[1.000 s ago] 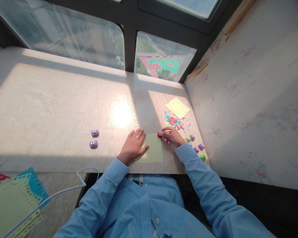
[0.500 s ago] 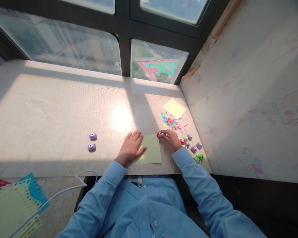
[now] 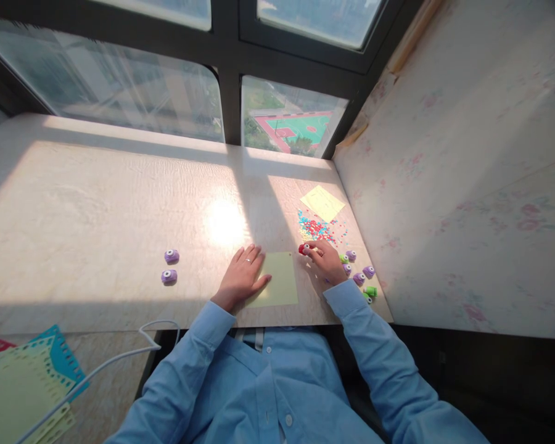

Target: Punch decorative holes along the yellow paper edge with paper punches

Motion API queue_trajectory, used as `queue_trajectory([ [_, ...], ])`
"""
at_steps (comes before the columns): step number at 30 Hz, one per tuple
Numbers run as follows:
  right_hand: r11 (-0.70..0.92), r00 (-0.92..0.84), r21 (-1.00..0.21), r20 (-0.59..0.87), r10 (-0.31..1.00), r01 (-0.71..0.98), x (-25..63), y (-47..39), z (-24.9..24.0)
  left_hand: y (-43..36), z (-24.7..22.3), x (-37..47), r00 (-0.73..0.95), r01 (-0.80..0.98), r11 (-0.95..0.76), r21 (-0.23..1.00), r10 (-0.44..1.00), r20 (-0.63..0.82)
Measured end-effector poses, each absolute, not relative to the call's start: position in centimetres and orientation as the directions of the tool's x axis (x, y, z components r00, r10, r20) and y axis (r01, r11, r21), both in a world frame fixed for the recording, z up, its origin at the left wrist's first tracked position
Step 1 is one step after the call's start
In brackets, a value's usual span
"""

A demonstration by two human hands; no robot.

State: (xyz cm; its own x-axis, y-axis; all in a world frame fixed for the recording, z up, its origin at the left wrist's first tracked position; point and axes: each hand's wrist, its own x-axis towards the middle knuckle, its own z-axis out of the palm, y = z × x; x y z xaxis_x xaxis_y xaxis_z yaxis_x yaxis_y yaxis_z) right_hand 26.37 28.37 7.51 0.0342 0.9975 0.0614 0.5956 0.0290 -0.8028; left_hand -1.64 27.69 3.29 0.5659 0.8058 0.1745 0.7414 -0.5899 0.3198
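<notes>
A pale yellow-green sheet (image 3: 281,280) lies on the table near its front edge, with a small mark at its top right corner. My left hand (image 3: 242,275) rests flat on the sheet's left side, fingers spread, holding nothing. Just off the sheet's right edge, my right hand (image 3: 326,262) grips a small red punch (image 3: 304,249) with a white, eye-like top. Beyond that hand is a pile of tiny red, blue and yellow paper bits (image 3: 317,229). Several purple punches (image 3: 359,279) and green ones (image 3: 371,291) stand to its right, some partly hidden by the hand.
Two purple punches (image 3: 169,276) stand on the table (image 3: 97,246) at the left. A yellow paper (image 3: 322,203) lies at the back right, beside the wall (image 3: 467,185). Punched coloured sheets (image 3: 18,394) and a white cable (image 3: 115,357) are at the lower left.
My right hand has moved right with the red punch, off the sheet's corner, where a small mark now shows. My left hand stays on the sheet. The view has shifted slightly.
</notes>
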Motion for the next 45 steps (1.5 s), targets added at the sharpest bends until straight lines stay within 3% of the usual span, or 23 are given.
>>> queue_trajectory([
  [5, -0.109, 0.098, -0.93, -0.079, 0.992, 0.35, 25.3, 27.2, 7.7, 27.6, 3.2, -1.6, 0.56, 0.733, -0.589, 0.34, 0.806, 0.191],
  [11, -0.223, 0.179, -0.972, -0.207, 0.962, 0.073, 24.0, 25.3, 8.2, 27.7, 3.2, -1.6, 0.568, 0.731, -0.597, 0.331, 0.801, 0.189],
  [15, -0.276, 0.221, -0.96, -0.281, 0.934, -0.055, 23.0, 24.1, 8.1, 27.7, 3.2, -2.1, 0.505, 0.696, -0.567, 0.44, 0.822, 0.261],
  [18, -0.293, 0.224, -0.949, -0.313, 0.923, -0.118, 22.0, 23.5, 7.9, 27.0, 4.0, -2.3, 0.347, 0.645, -0.497, 0.58, 0.867, 0.358],
  [22, -0.274, 0.201, -0.954, -0.294, 0.934, -0.123, 20.0, 23.1, 7.9, 25.0, 6.0, -1.6, 0.097, 0.49, -0.325, 0.809, 0.942, 0.32],
  [25, -0.239, 0.173, -0.964, -0.256, 0.951, -0.112, 18.0, 23.1, 8.0, 23.7, 7.2, -0.2, 0.145, 0.304, -0.18, 0.936, 0.979, 0.141],
  [32, -0.172, 0.163, -0.982, -0.183, 0.969, -0.079, 15.3, 23.2, 7.8, 22.7, 7.5, 1.4, 0.161, 0.331, -0.247, 0.911, 0.966, 0.203],
  [38, -0.246, 0.103, -0.957, -0.263, 0.959, -0.153, 15.4, 22.7, 7.8, 22.6, 6.9, 0.8, 0.178, 0.384, -0.275, 0.881, 0.959, 0.221],
  [45, -0.217, -0.005, -0.967, -0.218, 0.976, -0.131, 15.4, 22.3, 7.3, 22.4, 6.3, 0.4, 0.055, 0.386, -0.162, 0.908, 0.987, 0.152],
])
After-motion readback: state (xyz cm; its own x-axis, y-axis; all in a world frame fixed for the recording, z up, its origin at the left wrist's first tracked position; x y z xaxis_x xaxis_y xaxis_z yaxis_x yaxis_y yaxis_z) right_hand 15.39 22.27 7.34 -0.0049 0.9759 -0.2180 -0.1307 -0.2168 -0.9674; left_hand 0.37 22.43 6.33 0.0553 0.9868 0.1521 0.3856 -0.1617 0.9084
